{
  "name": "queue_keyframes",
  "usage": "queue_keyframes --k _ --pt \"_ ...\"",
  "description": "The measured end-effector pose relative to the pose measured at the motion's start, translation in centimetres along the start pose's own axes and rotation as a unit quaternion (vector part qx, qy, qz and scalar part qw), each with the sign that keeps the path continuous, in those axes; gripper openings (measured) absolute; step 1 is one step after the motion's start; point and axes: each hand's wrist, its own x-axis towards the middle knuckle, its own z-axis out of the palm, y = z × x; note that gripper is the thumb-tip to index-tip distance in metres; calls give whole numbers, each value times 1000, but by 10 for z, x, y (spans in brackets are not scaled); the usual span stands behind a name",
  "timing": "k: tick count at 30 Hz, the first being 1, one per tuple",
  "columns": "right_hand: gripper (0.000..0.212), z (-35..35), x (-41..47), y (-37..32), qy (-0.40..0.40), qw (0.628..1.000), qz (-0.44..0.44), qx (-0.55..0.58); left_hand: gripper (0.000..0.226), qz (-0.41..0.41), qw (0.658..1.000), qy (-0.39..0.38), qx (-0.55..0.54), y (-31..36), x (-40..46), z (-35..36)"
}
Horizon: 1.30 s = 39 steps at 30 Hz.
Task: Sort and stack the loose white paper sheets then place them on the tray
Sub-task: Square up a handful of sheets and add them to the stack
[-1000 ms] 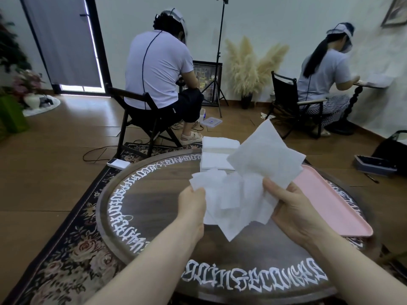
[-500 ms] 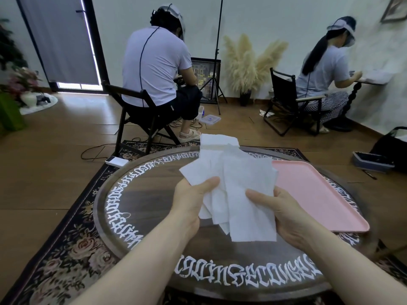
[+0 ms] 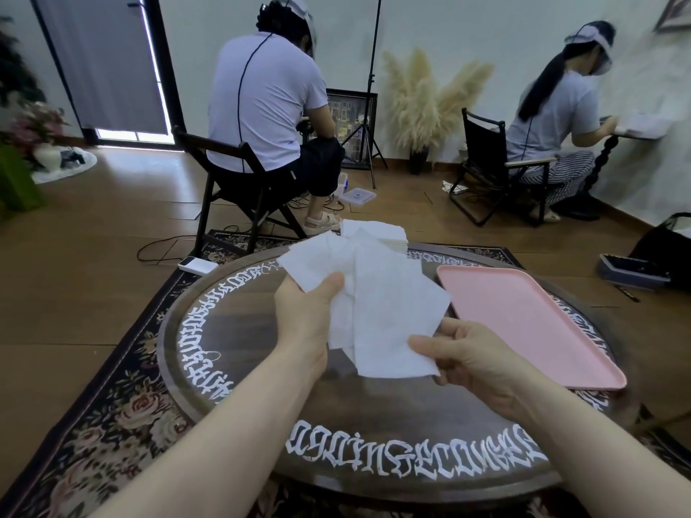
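Note:
I hold a loose bunch of white paper sheets (image 3: 381,312) above the round dark table (image 3: 239,353). My left hand (image 3: 306,319) grips the bunch at its left edge, thumb on top. My right hand (image 3: 475,357) pinches the lower right corner of the front sheet. The sheets overlap unevenly and fan out toward the upper left. Behind them, a stack of white sheets (image 3: 389,235) rests at the table's far edge, partly hidden by the bunch. The pink tray (image 3: 523,323) lies on the table's right side, with nothing on it.
Two seated people work with their backs to me: one on a folding chair (image 3: 239,188) just past the table, another at the far right wall. A white device (image 3: 196,265) lies on the rug at the left. A dark case (image 3: 632,271) sits on the floor at right.
The fanned sheets have been drawn together and lowered. My right hand slid down from the bunch's right edge to its lower right corner. The view shifted slightly left.

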Motion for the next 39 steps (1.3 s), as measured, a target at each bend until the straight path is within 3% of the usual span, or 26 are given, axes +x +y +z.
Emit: queue_keyframes --k 5,12,14,17,20,23,26,29,32,36,39 --pt "17 -8 4 -2 43 995 -59 -64 22 47 999 -9 25 8 4 -4" --pt "8 -13 5 0 70 996 -54 -13 21 51 998 -30 31 16 8 -10" --pt "8 -15 6 0 109 992 -70 -8 21 40 999 -23 17 17 9 -10" --pt "14 -18 7 -7 163 979 -110 51 18 18 1000 -21 -1 22 12 -11" --pt "19 -21 5 -17 166 961 -169 141 16 -12 998 -64 7 27 12 -13" --pt "21 -24 1 -25 133 949 -212 194 15 -30 995 -93 33 27 12 -14" --pt "19 -23 -6 -32 22 939 -241 244 16 -47 991 -109 68 21 10 -13" --pt "32 -20 -10 -33 -77 930 -243 264 19 -65 988 -107 89 15 7 -9" --pt "32 -17 -7 -28 -109 947 -210 218 18 -69 986 -113 102 13 5 -5" --pt "23 -13 5 -9 5 992 -72 100 15 -53 987 -116 100 15 2 -3" --pt "22 -15 7 2 53 997 -60 5 14 -69 988 -119 74 16 0 -3"
